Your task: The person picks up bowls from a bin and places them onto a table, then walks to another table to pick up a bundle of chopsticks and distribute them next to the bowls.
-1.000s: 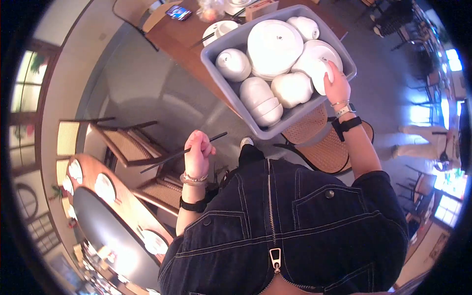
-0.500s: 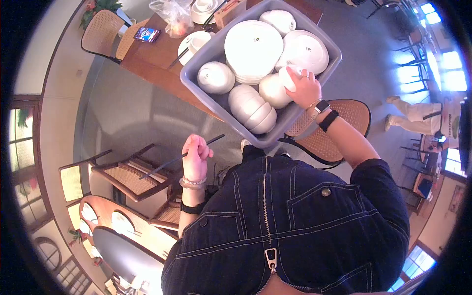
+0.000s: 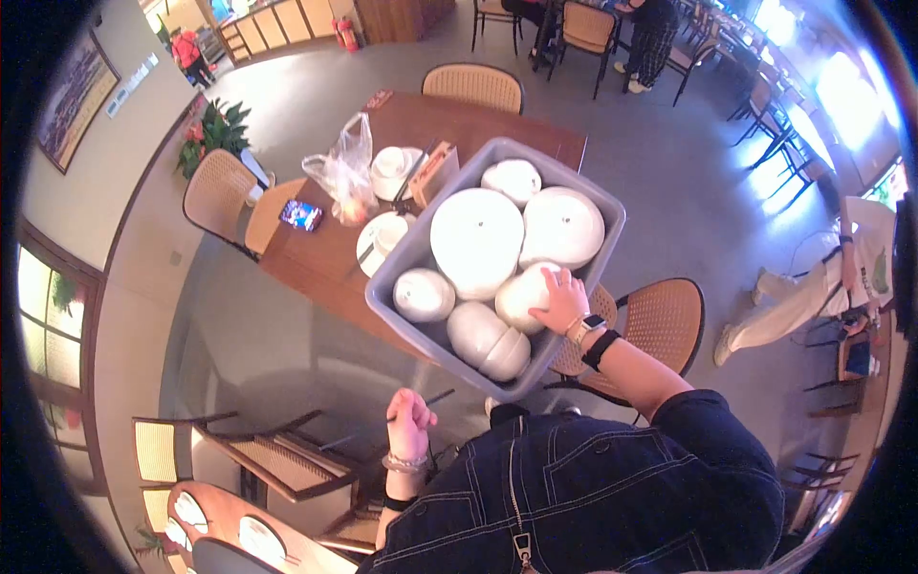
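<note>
Head view shows, at left, a phone (image 3: pixel 301 215) and a bag (image 3: pixel 354 167) lying on the table (image 3: pixel 311 271), apart from the tub (image 3: pixel 505 389). Next, your left hand (image 3: pixel 409 426) hangs clear of the tub, fingers curled tight about a thin dark stick (image 3: pixel 443 394), gripped partway along, presumably for a steady hold. Further right, the gray tub overlaps the table in view; its bowls (image 3: pixel 424 295) lie upturned or tipped around the plates (image 3: pixel 476 244), which are piled flat, presumably so that each kind packs close. Your right hand (image 3: pixel 564 304) is over the tub's right side, thumb and fingers spread across a bowl (image 3: pixel 519 298); it appears to touch, not pinch. Counted: one phone, one bag, one tub, four bowl groups, two plate piles. You cannot establish the pieces within each, nor whether the stick is single or paired.
</note>
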A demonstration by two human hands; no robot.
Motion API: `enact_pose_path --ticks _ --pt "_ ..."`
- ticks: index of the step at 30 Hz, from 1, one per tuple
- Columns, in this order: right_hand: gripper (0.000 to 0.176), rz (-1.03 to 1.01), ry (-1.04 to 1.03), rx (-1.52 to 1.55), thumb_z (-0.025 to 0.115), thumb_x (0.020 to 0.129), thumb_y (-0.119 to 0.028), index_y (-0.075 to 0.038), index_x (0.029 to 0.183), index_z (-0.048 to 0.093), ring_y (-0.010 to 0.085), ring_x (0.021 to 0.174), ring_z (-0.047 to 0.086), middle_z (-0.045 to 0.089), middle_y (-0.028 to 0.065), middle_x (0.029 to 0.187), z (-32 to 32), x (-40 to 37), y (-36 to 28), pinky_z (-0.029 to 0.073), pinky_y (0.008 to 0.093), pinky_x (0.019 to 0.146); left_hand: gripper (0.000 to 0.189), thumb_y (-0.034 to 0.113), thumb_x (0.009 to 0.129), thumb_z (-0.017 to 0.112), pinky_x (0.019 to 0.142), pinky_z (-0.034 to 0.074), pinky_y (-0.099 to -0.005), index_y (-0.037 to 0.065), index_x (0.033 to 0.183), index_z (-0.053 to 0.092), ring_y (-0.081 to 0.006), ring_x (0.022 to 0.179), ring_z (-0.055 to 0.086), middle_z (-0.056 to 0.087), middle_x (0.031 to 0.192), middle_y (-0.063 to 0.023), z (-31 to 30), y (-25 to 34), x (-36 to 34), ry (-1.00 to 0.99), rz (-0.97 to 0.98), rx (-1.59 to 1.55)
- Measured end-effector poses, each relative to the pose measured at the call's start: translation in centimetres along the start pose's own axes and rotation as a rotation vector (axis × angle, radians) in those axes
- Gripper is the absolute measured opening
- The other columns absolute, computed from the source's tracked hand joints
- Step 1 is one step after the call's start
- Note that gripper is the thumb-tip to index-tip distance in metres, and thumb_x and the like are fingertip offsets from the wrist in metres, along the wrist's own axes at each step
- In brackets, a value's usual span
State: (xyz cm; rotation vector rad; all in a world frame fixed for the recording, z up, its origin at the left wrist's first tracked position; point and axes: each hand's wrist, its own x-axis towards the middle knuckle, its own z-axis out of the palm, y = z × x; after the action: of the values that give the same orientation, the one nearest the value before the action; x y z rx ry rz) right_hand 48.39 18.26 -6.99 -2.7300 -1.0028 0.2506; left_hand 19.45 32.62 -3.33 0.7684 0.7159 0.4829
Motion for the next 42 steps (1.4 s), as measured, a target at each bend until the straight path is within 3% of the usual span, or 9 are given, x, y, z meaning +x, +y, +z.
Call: enact_pose_path --ticks 3,11,13,17,20,28,34,38,42 --pt "0.077 0.007 -0.084 -0.066 0.057 0.065 -0.046 -0.012 0.126 0.026 0.0364 0.110 0.036 0.034 0.0241 0.120 -1.2 -0.5 -0.2 0.013 0.0541 0.096 0.022 0.024 0.086 0.042 0.044 0.031 -0.0256 0.013 0.067 0.037 -0.0074 0.042 0.024 0.026 0.053 0.0037 1.1 -0.4 -0.3 -0.030 -0.021 0.057" --pt "0.051 -0.151 0.264 0.170 0.058 0.068 -0.023 -0.009 0.114 0.041 0.0380 0.105 0.037 0.037 0.0214 0.116 -2.4 -4.4 1.1 0.028 0.0456 0.090 0.019 0.026 0.087 0.037 0.045 0.030 -0.0254 0.012 0.074 0.038 -0.0074 0.042 0.024 0.029 0.055 0.0024 3.9 -2.7 -2.1 -0.298 -0.221 0.038" --pt "0.043 -0.281 0.197 0.352 0.057 0.068 -0.019 -0.008 0.109 0.046 0.0332 0.092 0.047 0.050 0.0163 0.100 -4.4 -7.4 0.4 0.036 0.0415 0.081 0.019 0.026 0.087 0.037 0.045 0.032 -0.0253 0.012 0.075 0.039 -0.0072 0.042 0.025 0.031 0.055 0.0016 5.7 -3.4 -3.3 -0.346 -0.248 0.034" --pt "0.027 -0.535 -0.572 0.708 0.048 0.080 -0.026 -0.005 0.097 0.050 0.0294 0.069 0.055 0.056 0.0141 0.077 -6.8 -14.5 0.1 0.044 0.0360 0.063 0.019 0.027 0.089 0.035 0.047 0.034 -0.0252 0.010 0.079 0.039 -0.0070 0.042 0.027 0.037 0.061 -0.0006 9.3 -6.4 -5.4 -0.464 -0.320 -0.013" --pt "0.028 -0.594 -0.618 0.654 0.043 0.084 -0.030 -0.004 0.094 0.049 0.0304 0.071 0.054 0.055 0.0159 0.079 -5.9 -18.9 3.3 0.042 0.0367 0.063 0.020 0.028 0.089 0.033 0.045 0.031 -0.0255 0.012 0.079 0.039 -0.0078 0.043 0.027 0.038 0.068 -0.0015 13.1 -8.9 -7.5 -0.548 -0.334 -0.002" --pt "0.023 -0.431 -0.467 0.742 0.044 0.084 -0.026 -0.004 0.088 0.049 0.0316 0.070 0.054 0.055 0.0174 0.076 -10.1 -32.0 19.1 0.041 0.0370 0.061 0.013 0.015 0.082 0.049 0.040 0.037 -0.0198 0.004 0.075 0.050 -0.0051 0.044 0.038 0.051 0.083 -0.0081 23.5 -19.7 -15.4 -0.564 -0.150 0.061" --pt "0.023 -0.057 -0.200 0.646 0.047 0.080 -0.027 -0.005 0.082 0.052 0.0289 0.064 0.054 0.054 0.0157 0.069 -14.2 -42.7 32.8 0.041 0.0360 0.056 0.012 0.019 0.082 0.052 0.042 0.028 -0.0202 0.007 0.080 0.050 -0.0046 0.044 0.030 0.043 0.066 0.0011 32.2 -24.1 -17.1 -0.534 0.093 0.100" --pt "0.020 0.243 0.139 0.720 0.050 0.080 -0.021 -0.003 0.072 0.053 0.0164 0.053 0.048 0.050 0.0090 0.059 -14.4 -47.5 40.3 0.039 0.0283 0.051 0.013 0.019 0.084 0.048 0.043 0.025 -0.0205 0.007 0.079 0.049 -0.0050 0.044 0.027 0.039 0.062 0.0034 38.0 -27.0 -17.7 -0.644 0.086 0.150" --pt "0.019 0.368 0.405 0.972 0.049 0.081 -0.017 -0.002 0.069 0.053 0.0089 0.050 0.039 0.043 0.0003 0.054 -14.9 -47.3 44.9 0.034 0.0236 0.047 0.017 0.023 0.086 0.043 0.045 0.024 -0.0205 0.008 0.078 0.046 -0.0064 0.047 0.028 0.037 0.063 0.0029 43.0 -31.4 -17.3 -0.729 -0.187 0.054"
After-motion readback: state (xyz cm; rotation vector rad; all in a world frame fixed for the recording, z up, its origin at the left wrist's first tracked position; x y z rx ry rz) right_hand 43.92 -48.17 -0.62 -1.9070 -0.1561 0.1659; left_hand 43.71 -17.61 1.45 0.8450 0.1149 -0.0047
